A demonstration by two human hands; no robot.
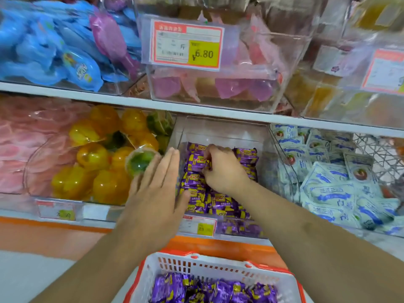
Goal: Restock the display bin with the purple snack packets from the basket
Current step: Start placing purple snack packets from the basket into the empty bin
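A clear display bin (220,130) on the lower shelf holds several purple snack packets (218,204) with yellow print. My right hand (223,169) reaches into the bin with fingers curled round one purple packet (196,164) on top of the pile. My left hand (157,193) is flat with straight fingers at the bin's left wall, holding nothing. Below, a white basket (203,267) with a red rim holds more purple packets (214,289).
Left of the bin is a clear bin of yellow and green jelly cups (102,162); right of it a bin of white-and-blue packets (336,184). A price tag (197,225) hangs on the bin's front. An upper shelf (131,103) carries more bins and a 6.80 tag (188,43).
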